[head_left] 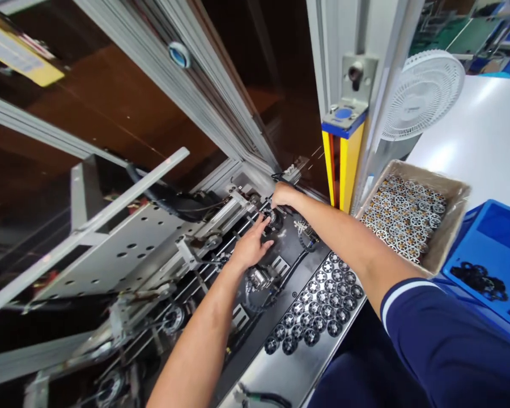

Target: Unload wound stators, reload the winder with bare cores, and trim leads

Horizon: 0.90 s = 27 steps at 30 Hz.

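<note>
My left hand [251, 245] reaches into the machine, fingers stretched out and thumb apart. Its fingertips touch a dark round wheel-like part [274, 221] seated in the fixture. Just beyond, my right hand [284, 195] is bent downward with curled fingers at the far side of that same part; what is between the fingers, if anything, is hidden. A small metal cylinder assembly [260, 277] sits below my left hand. Several black wheels with silver star-shaped centres [318, 300] lie in rows on the metal ledge [276, 377] nearest my body.
A lined carton [454, 218] full of silver spoked discs stands at right, beside a blue bin [504, 260] holding black parts. A yellow light-curtain post [351, 164] rises near my right forearm. A perforated plate [140, 243] and a bar [110, 212] overhang the left. A white fan [425, 93] stands behind.
</note>
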{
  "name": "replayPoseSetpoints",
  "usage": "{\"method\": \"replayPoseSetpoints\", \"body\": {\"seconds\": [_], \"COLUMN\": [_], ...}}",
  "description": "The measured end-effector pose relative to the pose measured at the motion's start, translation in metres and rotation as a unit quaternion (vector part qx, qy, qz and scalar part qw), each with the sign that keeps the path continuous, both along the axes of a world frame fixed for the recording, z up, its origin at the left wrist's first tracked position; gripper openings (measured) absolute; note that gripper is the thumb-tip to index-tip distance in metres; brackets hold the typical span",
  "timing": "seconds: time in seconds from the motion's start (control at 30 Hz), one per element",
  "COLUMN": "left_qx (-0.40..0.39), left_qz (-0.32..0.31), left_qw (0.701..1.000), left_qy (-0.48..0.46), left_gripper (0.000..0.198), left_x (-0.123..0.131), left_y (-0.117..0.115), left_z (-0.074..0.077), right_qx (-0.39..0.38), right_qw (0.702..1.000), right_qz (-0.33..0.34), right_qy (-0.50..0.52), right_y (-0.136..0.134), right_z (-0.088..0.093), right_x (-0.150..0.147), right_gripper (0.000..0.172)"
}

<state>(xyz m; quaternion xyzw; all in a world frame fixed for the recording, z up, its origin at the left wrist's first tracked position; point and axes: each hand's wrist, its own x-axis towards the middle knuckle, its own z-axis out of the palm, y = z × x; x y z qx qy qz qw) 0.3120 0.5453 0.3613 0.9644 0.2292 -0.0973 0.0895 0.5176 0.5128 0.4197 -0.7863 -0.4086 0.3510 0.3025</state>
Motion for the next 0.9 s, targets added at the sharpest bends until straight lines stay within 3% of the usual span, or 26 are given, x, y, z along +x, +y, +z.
{"method": "replayPoseSetpoints", "body": {"seconds": [0.13, 0.2, 0.27, 0.33, 0.4, 0.5, 0.6, 0.73, 0.83, 0.9], "left_qx": [0.019, 0.031, 0.045, 0.052, 0.054, 0.061, 0.070, 0.074, 0.072, 0.066], "left_qz": [0.005, 0.002, -0.008, -0.031, -0.056, -0.065, -0.054, -0.035, -0.028, -0.035], "left_qw": [0.999, 0.997, 0.996, 0.994, 0.991, 0.985, 0.983, 0.986, 0.988, 0.989], "left_qy": [0.044, 0.064, 0.078, 0.092, 0.112, 0.146, 0.159, 0.145, 0.137, 0.129], "left_gripper": [0.081, 0.078, 0.067, 0.054, 0.045, 0.037, 0.030, 0.042, 0.042, 0.037], "left_x": [0.004, 0.006, 0.010, 0.017, 0.027, 0.043, 0.053, 0.061, 0.066, 0.061], "left_y": [-0.009, -0.016, -0.024, -0.032, -0.038, -0.040, -0.040, -0.043, -0.051, -0.062], "left_z": [0.015, 0.027, 0.036, 0.041, 0.040, 0.032, 0.022, 0.015, 0.023, 0.038], "right_qx": [0.061, 0.122, 0.206, 0.250, 0.231, 0.199, 0.198, 0.206, 0.219, 0.226], "right_qw": [0.997, 0.990, 0.977, 0.966, 0.969, 0.975, 0.971, 0.952, 0.928, 0.917], "right_qz": [0.011, 0.024, 0.020, -0.040, -0.069, -0.091, -0.090, -0.039, -0.019, -0.004], "right_qy": [-0.052, -0.062, -0.057, -0.057, -0.052, -0.050, -0.098, -0.224, -0.300, -0.329], "right_y": [-0.049, -0.098, -0.157, -0.215, -0.261, -0.307, -0.333, -0.352, -0.360, -0.365], "right_z": [0.033, 0.041, 0.037, 0.020, -0.005, -0.045, -0.077, -0.113, -0.142, -0.160], "right_x": [-0.004, -0.010, -0.018, -0.026, -0.034, -0.039, -0.037, -0.028, -0.024, -0.024], "right_gripper": [0.023, 0.025, 0.026, 0.019, 0.014, 0.012, 0.013, 0.013, 0.015, 0.019]}}
